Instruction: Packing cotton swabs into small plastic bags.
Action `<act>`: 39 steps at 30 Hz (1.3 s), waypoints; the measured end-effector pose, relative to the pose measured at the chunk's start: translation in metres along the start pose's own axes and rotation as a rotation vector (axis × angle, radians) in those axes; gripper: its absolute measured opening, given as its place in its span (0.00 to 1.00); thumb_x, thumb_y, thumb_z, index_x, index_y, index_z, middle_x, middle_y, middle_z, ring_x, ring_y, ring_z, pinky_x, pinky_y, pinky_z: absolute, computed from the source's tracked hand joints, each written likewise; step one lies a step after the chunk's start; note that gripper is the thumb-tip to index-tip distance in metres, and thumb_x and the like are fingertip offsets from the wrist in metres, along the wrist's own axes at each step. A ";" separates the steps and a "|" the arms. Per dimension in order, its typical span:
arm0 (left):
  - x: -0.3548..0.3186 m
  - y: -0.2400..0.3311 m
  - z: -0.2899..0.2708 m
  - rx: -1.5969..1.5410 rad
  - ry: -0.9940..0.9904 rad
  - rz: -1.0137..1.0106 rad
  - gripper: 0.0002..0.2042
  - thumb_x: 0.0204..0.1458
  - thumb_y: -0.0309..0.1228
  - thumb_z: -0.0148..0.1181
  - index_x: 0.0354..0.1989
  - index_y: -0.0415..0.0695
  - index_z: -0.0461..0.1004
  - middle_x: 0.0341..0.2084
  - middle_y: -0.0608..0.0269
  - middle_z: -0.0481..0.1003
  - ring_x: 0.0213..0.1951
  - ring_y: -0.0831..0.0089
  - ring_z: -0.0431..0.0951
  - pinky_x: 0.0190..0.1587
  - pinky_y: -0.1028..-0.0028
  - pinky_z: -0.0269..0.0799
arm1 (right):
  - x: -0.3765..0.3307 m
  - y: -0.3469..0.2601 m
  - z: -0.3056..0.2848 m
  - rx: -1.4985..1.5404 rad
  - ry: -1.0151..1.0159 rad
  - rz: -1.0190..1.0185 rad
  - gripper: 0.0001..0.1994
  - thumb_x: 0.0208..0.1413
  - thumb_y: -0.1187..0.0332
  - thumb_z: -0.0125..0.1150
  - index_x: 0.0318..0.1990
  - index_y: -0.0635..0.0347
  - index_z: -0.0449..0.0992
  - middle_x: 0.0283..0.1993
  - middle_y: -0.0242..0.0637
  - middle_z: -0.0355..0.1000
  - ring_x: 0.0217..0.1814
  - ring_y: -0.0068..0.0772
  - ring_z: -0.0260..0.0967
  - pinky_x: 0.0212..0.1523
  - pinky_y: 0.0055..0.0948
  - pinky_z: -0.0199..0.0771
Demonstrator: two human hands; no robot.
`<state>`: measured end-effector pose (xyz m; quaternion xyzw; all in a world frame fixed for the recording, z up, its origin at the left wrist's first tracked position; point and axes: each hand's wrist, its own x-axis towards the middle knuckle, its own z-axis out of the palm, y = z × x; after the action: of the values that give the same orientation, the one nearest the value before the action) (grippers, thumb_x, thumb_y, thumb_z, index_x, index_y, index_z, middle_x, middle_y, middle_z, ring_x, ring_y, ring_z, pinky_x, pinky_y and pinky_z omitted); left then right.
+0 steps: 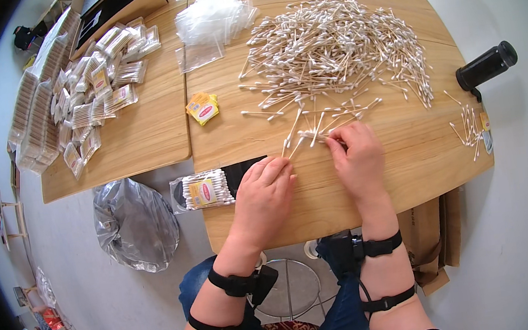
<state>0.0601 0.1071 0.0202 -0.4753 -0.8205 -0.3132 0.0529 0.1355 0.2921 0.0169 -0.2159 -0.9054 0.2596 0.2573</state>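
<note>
Both hands palm-down, fingers on swabs

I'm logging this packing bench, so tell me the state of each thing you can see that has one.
Left hand: palm down, fingers on a few swabs.
Right hand: pinching a small bunch of swabs.
Cotton swabs: loose, heaped.
Filled swab bag: packed, lying at the table edge.
Empty clear bags: piled, unfilled.
Packed bags: filled, spread out.

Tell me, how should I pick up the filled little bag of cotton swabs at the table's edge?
Pinch the filled bag of swabs across its short sides, coming from above. It lies flat at the wooden table's near-left edge, beside the left hand, with its left end apparently overhanging, so fingers could probably slip under there.
</note>
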 end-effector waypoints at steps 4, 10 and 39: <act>0.000 -0.006 -0.013 -0.075 -0.071 0.009 0.07 0.52 0.26 0.64 0.39 0.39 0.78 0.42 0.58 0.77 0.47 0.58 0.77 0.49 0.65 0.74 | 0.003 0.010 -0.008 -0.068 0.084 0.008 0.04 0.50 0.74 0.68 0.30 0.60 0.77 0.30 0.37 0.71 0.33 0.40 0.70 0.34 0.36 0.71; 0.007 0.005 -0.008 0.035 0.121 -0.208 0.08 0.50 0.27 0.66 0.37 0.42 0.77 0.35 0.58 0.75 0.42 0.57 0.76 0.45 0.62 0.72 | 0.006 -0.009 -0.009 0.032 0.085 0.011 0.04 0.51 0.72 0.68 0.30 0.58 0.77 0.31 0.36 0.71 0.37 0.43 0.69 0.38 0.40 0.69; 0.001 0.000 -0.007 -0.083 0.010 -0.090 0.09 0.50 0.26 0.65 0.40 0.44 0.79 0.41 0.59 0.75 0.46 0.59 0.75 0.50 0.63 0.70 | -0.006 -0.020 -0.004 0.226 -0.207 -0.089 0.05 0.49 0.75 0.66 0.35 0.59 0.79 0.32 0.39 0.73 0.37 0.44 0.72 0.37 0.38 0.72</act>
<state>0.0580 0.1036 0.0261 -0.4382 -0.8270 -0.3515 0.0233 0.1372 0.2744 0.0292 -0.1175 -0.9008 0.3691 0.1964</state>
